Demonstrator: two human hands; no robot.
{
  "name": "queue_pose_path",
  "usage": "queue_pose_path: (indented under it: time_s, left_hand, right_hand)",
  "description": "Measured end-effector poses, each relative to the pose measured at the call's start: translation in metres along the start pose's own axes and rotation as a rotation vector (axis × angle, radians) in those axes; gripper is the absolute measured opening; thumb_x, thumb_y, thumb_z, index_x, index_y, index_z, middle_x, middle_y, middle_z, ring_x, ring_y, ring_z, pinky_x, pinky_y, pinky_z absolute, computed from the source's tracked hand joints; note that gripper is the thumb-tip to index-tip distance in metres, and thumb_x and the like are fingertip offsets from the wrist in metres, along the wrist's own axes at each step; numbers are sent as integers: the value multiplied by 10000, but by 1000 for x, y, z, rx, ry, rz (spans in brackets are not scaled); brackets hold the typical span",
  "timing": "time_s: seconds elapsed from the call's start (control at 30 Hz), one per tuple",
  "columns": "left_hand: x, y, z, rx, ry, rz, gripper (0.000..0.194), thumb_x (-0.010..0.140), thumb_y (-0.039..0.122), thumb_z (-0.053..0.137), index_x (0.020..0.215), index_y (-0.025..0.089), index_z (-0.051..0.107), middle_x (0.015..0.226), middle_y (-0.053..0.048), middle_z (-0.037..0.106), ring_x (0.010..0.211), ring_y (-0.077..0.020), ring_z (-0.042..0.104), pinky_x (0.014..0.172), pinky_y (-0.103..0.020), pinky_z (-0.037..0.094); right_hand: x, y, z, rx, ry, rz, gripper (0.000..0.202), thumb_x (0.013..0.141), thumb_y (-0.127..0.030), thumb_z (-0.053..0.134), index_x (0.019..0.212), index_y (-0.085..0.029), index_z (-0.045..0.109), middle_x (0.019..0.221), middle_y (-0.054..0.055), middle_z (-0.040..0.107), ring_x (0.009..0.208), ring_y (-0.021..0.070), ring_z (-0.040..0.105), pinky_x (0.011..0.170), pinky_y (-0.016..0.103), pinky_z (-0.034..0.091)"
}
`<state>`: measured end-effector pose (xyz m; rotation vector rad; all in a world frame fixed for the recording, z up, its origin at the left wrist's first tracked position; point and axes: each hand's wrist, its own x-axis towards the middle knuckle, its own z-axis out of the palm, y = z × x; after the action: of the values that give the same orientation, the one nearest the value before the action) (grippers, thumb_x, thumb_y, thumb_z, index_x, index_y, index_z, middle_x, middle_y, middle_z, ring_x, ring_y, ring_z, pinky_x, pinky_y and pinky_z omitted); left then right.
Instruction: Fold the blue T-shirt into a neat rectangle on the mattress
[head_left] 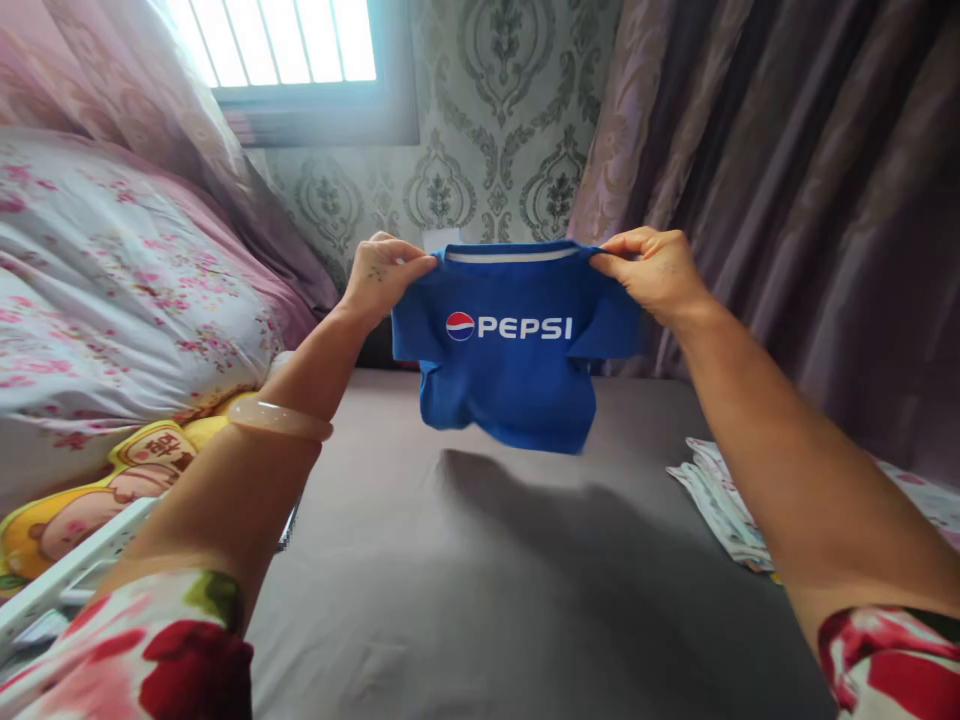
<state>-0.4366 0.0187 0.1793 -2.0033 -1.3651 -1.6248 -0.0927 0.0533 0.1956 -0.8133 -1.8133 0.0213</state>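
My hands (386, 275) (656, 270) pinched the blue shirt (510, 350) by its shoulders; my forearm partly hid the folded clothes (716, 500).

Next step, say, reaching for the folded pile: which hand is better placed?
Right hand, likely: the folded pile lies on its side; the left hand is farther away. Both hold the blue shirt, though.
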Motion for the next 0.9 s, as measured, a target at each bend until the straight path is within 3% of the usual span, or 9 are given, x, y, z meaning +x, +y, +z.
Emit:
queue_pose_path:
  time_s: [0.17, 0.33, 0.5, 0.67, 0.8, 0.9]
  left_hand:
    - [-5, 1, 7, -147, -65, -117, 219, 760, 331, 696, 809, 117, 690, 703, -9, 594, 641, -102, 527, 645, -242, 488]
    - [-10, 3, 17, -207, -82, -186, 187, 801, 315, 632, 807, 130, 659, 663, -6, 601, 637, -108, 531, 614, -222, 474]
    - [-12, 4, 30, -131, 29, -184, 126, 802, 274, 613, 779, 153, 636, 678, 1, 586, 716, -131, 554, 662, -232, 471]
    - [-20, 15, 36, -71, 136, -182, 139, 863, 295, 556, 808, 180, 612, 717, 8, 582, 761, -144, 579, 716, -260, 473]
    - [-35, 37, 29, 18, 294, -61, 176, 937, 319, 497, 877, 192, 602, 825, -11, 603, 876, -165, 590, 861, -328, 465]
    - [-52, 58, 10, 114, 392, 50, 254, 980, 365, 428, 942, 195, 612, 910, -33, 597, 987, -186, 571, 943, -393, 446]
  right_hand:
    - [-2, 5, 10, 53, -18, 63, 230, 741, -408, 727, 803, -187, 732, 751, 32, 701, 701, 199, 651, 677, 367, 544]
    - [-6, 9, 22, 12, -9, 96, 232, 803, -396, 665, 812, -167, 708, 731, 36, 692, 680, 190, 637, 654, 349, 517]
    - [-9, 9, 26, -203, 31, 56, 233, 886, -359, 551, 865, -163, 677, 745, 49, 675, 704, 193, 621, 701, 353, 500]
    - [-19, 1, 29, -411, 104, -67, 272, 957, -317, 402, 937, -177, 634, 910, 95, 662, 877, 228, 611, 798, 372, 479]
    - [-39, -15, 26, -518, 118, -93, 330, 1002, -321, 292, 1102, -190, 578, 1072, 99, 620, 966, 239, 596, 800, 377, 476]
    - [-60, -35, 12, -555, 89, -85, 367, 1021, -347, 243, 1181, -208, 542, 1146, 103, 601, 1013, 258, 595, 788, 380, 482]
